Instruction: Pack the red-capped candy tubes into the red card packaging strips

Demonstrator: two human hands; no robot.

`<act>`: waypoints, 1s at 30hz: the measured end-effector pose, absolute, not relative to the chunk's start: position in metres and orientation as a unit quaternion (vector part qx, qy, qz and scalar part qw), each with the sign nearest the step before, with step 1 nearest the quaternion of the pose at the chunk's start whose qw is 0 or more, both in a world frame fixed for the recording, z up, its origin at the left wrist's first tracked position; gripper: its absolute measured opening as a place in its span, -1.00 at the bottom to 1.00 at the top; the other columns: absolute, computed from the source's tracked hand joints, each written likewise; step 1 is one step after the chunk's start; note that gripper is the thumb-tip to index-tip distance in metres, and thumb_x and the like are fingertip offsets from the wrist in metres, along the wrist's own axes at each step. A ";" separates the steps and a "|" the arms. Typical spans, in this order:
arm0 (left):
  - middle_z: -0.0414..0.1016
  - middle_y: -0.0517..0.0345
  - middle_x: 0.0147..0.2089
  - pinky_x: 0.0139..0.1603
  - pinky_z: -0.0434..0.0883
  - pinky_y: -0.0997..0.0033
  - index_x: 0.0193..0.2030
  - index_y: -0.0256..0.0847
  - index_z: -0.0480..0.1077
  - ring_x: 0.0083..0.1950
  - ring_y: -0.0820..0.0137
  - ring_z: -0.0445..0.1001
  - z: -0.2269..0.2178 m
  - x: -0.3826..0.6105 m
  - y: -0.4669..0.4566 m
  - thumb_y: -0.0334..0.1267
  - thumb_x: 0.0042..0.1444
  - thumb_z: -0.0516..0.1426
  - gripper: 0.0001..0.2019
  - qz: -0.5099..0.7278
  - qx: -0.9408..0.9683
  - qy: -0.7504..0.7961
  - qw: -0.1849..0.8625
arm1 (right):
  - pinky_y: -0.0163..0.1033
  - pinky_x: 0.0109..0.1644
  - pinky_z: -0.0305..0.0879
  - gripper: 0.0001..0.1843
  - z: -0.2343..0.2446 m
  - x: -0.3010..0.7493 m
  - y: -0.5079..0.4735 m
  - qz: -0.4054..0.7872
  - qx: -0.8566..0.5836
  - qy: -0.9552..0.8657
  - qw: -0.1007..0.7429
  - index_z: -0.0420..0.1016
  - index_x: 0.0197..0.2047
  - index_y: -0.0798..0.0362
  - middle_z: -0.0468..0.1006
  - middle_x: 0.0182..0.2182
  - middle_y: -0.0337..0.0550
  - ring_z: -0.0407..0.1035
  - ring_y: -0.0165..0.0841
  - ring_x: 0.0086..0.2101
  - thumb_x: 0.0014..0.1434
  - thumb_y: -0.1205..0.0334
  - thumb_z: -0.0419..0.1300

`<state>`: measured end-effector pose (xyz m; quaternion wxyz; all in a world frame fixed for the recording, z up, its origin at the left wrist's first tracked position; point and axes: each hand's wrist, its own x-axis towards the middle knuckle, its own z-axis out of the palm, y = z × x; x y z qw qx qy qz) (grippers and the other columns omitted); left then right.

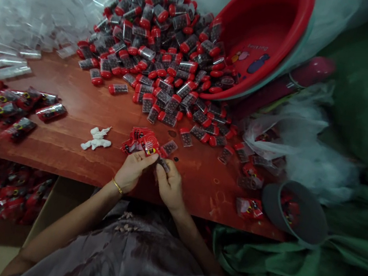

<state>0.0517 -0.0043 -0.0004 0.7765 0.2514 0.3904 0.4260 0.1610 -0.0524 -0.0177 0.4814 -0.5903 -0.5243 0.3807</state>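
Note:
My left hand (pixel 132 171) is closed, with its thumb against a red printed card (pixel 150 143). Beside it my right hand (pixel 171 184) pinches a small clear tube with dark contents (pixel 164 165). The two hands nearly meet at the table's front edge, and the far-side fingers are partly hidden. Just beyond them lies a fanned stack of red cards (pixel 142 133). Another clear tube (pixel 169 148) rests right of the stack. A large heap of red-capped tubes (pixel 167 67) spreads across the back of the table.
A red basin (pixel 275 35) leans at the heap's right side. Wrapped red packets (pixel 9 104) lie on the left, near crumpled white tissue (pixel 98 138). Clear plastic sleeves (pixel 26 3) pile up at back left. A dark bowl (pixel 270 204) sits at right. Below, a box (pixel 65 193) holds more packets.

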 end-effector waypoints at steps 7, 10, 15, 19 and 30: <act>0.36 0.29 -0.63 -0.59 0.23 0.55 -0.52 -0.30 0.41 -0.65 0.60 0.26 0.002 0.044 -0.001 -0.05 -0.22 0.34 -0.66 0.421 0.310 0.387 0.760 | -0.37 -0.54 0.27 -0.68 -0.019 0.167 -0.051 0.536 -0.514 -0.452 0.495 0.34 -0.26 0.03 0.48 -0.49 -0.30 0.27 -0.54 -0.67 0.18 -0.07 0.06; 0.31 0.29 -0.68 -0.60 0.24 0.52 -0.56 -0.29 0.37 -0.66 0.56 0.27 -0.003 0.046 -0.005 -0.01 -0.17 0.31 -0.64 0.383 0.328 0.360 0.785 | -0.40 -0.61 0.20 -0.61 -0.017 0.164 -0.043 0.507 -0.555 -0.450 0.482 0.29 -0.50 0.04 0.43 -0.66 -0.32 0.26 -0.52 -0.71 0.12 -0.11 0.12; 0.49 0.16 -0.49 -0.40 0.36 0.51 -0.46 -0.31 0.44 -0.48 0.50 0.42 -0.001 0.029 0.006 -0.12 -0.23 0.36 -0.69 0.397 0.265 0.387 0.789 | -0.37 -0.64 0.14 -0.51 -0.020 0.154 -0.018 0.417 -0.590 -0.500 0.477 0.21 -0.65 0.01 0.27 -0.79 -0.37 0.16 -0.50 -0.74 0.03 -0.20 0.16; 0.57 0.08 -0.32 -0.19 0.43 0.39 -0.39 -0.24 0.43 -0.27 0.39 0.53 0.014 -0.036 0.051 -0.16 -0.03 0.26 -0.81 0.477 0.187 0.441 0.737 | -0.19 -0.16 0.35 -0.67 -0.022 0.176 -0.006 0.158 -0.611 -0.657 0.411 0.48 -0.30 0.06 0.58 -0.38 -0.09 0.41 -0.30 -0.31 0.15 -0.04 0.11; 0.31 -0.10 0.23 0.29 0.03 -0.08 -0.04 -0.14 0.45 0.32 0.05 0.13 -0.008 -0.020 0.069 0.03 -0.11 0.24 -0.52 0.417 0.667 0.553 0.276 | 0.06 0.22 0.00 -0.59 -0.051 0.212 -0.037 0.014 -0.646 -0.732 0.215 0.33 0.12 0.05 0.36 0.14 0.00 0.12 -0.14 0.17 0.21 0.17 0.04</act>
